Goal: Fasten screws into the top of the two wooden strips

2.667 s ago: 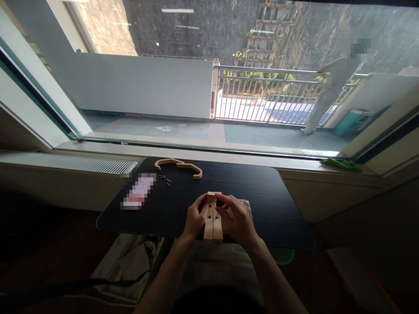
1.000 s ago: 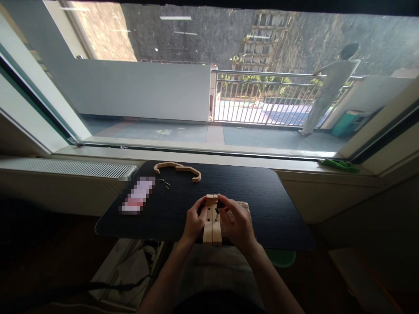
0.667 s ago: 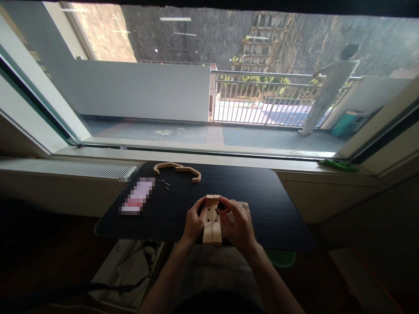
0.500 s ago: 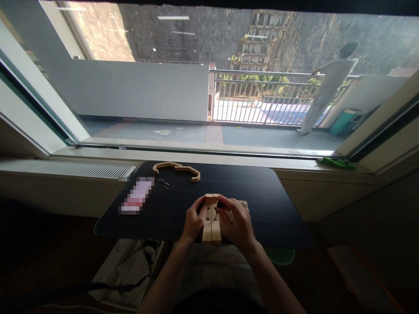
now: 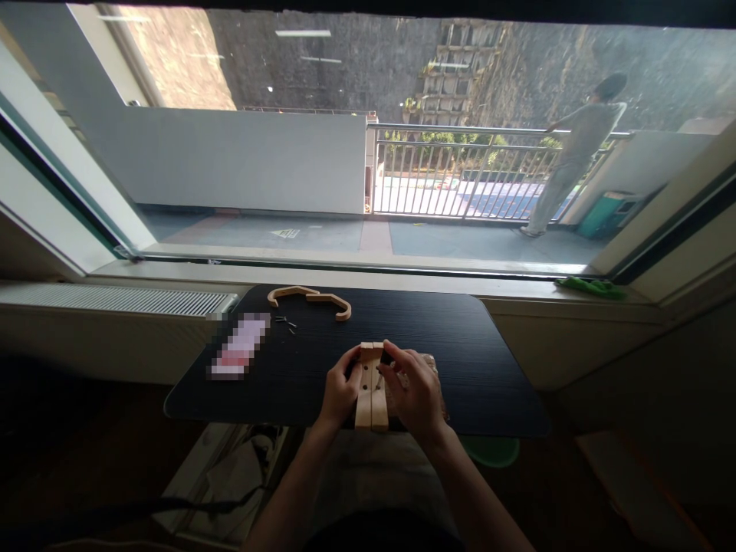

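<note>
Near the table's front edge, my left hand (image 5: 341,386) is closed around the left side of a pale wooden piece (image 5: 363,414). It is built of two strips lying side by side, with dark round holes or screw heads along it. My right hand (image 5: 418,387) pinches a small screwdriver (image 5: 386,357) with a black handle. Its thin metal shaft points down to the right strip and seems to meet one of the dark spots. Partly hidden behind my right hand is a patterned, brownish block or packet (image 5: 430,362).
Two curved wooden hooks (image 5: 333,300) lie at the back of the black table (image 5: 460,337). Several small screws (image 5: 286,322) are beside a blurred pink sheet (image 5: 241,345). A radiator (image 5: 115,299) stands left; a green cloth (image 5: 592,287) lies on the sill. Outside, a person leans on a railing.
My right fingers have shifted slightly around the screwdriver, and its handle stands a little more upright. My left hand and the wooden piece stay nearly in place.
</note>
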Available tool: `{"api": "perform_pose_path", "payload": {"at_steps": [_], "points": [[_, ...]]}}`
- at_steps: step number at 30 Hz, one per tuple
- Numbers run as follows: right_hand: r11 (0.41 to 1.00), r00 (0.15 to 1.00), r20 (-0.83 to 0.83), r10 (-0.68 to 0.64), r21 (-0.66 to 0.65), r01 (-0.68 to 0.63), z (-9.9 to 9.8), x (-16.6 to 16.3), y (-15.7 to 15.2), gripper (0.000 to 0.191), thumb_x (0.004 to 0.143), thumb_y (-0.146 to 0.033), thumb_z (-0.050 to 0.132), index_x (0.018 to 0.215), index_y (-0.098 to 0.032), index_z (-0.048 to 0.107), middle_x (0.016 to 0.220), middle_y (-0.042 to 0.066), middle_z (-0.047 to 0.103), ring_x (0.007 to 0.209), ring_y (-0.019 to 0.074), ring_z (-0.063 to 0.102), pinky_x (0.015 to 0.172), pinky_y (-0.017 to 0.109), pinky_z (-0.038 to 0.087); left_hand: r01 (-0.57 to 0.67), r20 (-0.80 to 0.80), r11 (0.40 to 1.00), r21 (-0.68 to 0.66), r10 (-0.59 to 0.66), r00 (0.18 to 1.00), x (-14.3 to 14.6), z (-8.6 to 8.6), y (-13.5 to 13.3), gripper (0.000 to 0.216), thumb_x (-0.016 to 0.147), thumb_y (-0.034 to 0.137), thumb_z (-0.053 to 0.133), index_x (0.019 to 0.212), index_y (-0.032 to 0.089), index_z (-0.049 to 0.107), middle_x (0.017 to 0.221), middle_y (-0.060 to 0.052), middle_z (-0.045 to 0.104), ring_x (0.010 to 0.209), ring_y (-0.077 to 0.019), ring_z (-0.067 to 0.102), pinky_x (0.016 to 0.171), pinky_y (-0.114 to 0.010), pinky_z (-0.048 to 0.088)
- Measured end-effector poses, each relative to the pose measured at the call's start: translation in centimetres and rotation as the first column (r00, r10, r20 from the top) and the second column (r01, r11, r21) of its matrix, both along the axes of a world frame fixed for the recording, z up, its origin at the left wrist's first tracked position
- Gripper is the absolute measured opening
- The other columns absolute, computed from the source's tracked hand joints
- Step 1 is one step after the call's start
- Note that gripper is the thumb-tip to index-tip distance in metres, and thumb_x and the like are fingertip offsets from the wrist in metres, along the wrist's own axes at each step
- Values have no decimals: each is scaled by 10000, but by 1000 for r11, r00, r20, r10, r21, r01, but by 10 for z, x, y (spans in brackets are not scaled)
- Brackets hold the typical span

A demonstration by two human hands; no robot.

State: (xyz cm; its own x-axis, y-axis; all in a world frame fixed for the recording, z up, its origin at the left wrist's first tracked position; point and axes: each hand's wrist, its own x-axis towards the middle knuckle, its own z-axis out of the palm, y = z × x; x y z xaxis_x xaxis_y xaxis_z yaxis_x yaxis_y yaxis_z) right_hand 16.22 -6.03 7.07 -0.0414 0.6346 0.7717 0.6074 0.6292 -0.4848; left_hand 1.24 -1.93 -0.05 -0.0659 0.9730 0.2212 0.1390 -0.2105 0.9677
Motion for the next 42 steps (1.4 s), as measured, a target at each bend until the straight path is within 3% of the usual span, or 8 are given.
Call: {"api": "perform_pose_path", "payload": {"at_steps": [7, 16, 23, 33, 42], "points": [[1000, 999, -35, -2, 11, 2, -3, -1, 1, 427, 919, -137, 571, 1324, -271, 583, 896, 38, 694, 766, 183, 662, 656, 316, 575, 2, -4, 1000, 1, -2, 1000, 0, 0, 0, 325, 833, 219, 581, 1128, 169, 708, 1155, -93, 743, 1104, -254, 677, 1002, -395, 519], [998, 988, -143, 64, -4, -65, -3, -1, -4, 429, 921, -77, 482, 1284, -262, 615, 1130, 76, 728, 1042, 209, 696, 861, 370, 599, 0, 1, 1000, -22, 0, 1000, 0, 1, -1, 326, 836, 218, 577, 1130, 157, 704, 1148, -101, 742, 1092, -255, 682, 987, -391, 528], [983, 972, -199, 125, -104, -148, -5, 0, 0, 358, 926, -123, 526, 1231, -253, 663, 1112, 61, 757, 1005, 213, 729, 857, 350, 615, 14, 11, 1000, -8, -14, 1000, 0, -1, 0, 313, 840, 233, 596, 1127, 179, 707, 1142, -88, 746, 1100, -254, 680, 996, -381, 520], [977, 969, -177, 171, -95, -189, -1, -1, 0, 352, 906, -110, 543, 1197, -251, 682, 1093, 63, 762, 954, 209, 738, 816, 331, 621, 0, 3, 1000, 13, 0, 1000, 1, -3, 0, 325, 845, 210, 564, 1137, 175, 705, 1131, -89, 751, 1073, -250, 693, 970, -387, 541], [987, 974, -183, 135, -64, -149, -1, -2, 0, 335, 895, -100, 558, 1175, -249, 666, 1004, 54, 749, 805, 177, 699, 693, 302, 605, 4, -1, 1000, 0, -4, 1000, 0, -1, 0, 328, 844, 204, 568, 1141, 171, 703, 1156, -97, 742, 1102, -258, 682, 990, -402, 528]]}}
